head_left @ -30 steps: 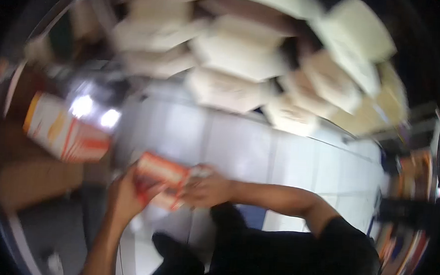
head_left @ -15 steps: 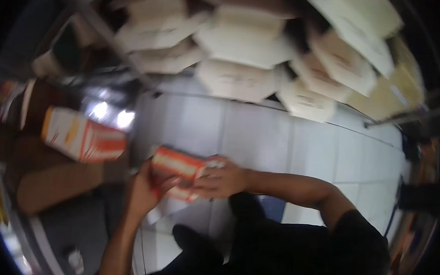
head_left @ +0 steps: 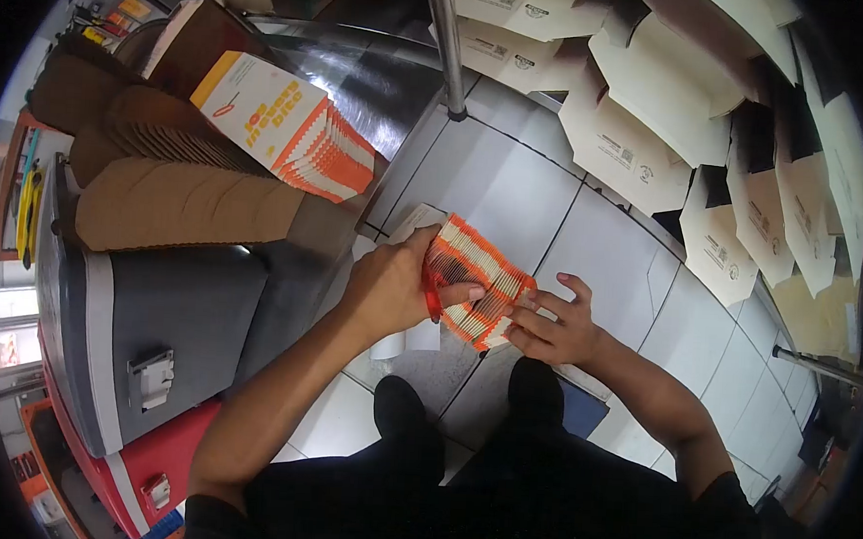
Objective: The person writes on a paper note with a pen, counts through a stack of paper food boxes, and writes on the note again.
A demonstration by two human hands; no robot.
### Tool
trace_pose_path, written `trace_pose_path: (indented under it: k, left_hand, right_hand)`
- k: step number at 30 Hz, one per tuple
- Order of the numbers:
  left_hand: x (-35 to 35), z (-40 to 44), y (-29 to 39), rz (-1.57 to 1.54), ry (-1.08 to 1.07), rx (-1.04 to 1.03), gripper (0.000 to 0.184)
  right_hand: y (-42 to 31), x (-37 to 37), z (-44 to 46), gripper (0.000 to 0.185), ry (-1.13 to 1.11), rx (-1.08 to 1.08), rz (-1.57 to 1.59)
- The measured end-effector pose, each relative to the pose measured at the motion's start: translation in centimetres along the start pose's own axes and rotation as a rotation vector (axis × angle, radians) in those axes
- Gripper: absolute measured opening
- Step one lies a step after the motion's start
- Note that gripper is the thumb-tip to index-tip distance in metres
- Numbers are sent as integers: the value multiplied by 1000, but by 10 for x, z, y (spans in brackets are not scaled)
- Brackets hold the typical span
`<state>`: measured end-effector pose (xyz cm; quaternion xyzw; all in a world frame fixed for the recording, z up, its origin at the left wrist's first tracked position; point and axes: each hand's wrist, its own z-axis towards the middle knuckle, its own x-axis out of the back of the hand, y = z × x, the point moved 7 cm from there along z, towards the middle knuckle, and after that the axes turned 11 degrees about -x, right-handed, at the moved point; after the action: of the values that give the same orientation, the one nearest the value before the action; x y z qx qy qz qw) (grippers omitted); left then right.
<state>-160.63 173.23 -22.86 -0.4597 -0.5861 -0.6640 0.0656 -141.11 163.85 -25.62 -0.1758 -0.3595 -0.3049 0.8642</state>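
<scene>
Left hand (head_left: 387,287) pinching striped carton stack (head_left: 474,244) above tiled floor (head_left: 514,188), thumb pressing across; right hand (head_left: 567,333), fingers loosely spread, touching its end. Seemingly steadying stack; any shift calling for firm squeeze. Printed cartons (head_left: 264,114) leaning near steel surface's (head_left: 406,102) edge.

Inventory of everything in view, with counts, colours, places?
striped carton stack: one, orange-white, in hands
printed carton stack: one, white-yellow-orange, metal table
cardboard pieces: many, brown, beside printed cartons
open boxes: many, off-white, upper right
grey case: one, lower left
red case: one, below grey
metal post: one, silver, top
floor tiles: many, white-grey
edge clutter: too small to count
left hand: holding stack
right hand: fingers at stack's end
</scene>
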Motion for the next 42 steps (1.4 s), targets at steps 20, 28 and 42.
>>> trace_pose_path:
  k: [20,28,42]
  left_hand:
    - [2,-4,-5,77,26,-11,85]
    - [0,-3,-7,47,-8,22,87]
    - [-2,-4,-11,61,-2,12,90]
  right_hand:
    - [-4,-1,7,31,-54,-26,22]
    - [-4,0,7,33,-69,-19,52]
    - [-4,-3,11,35,-142,-25,8]
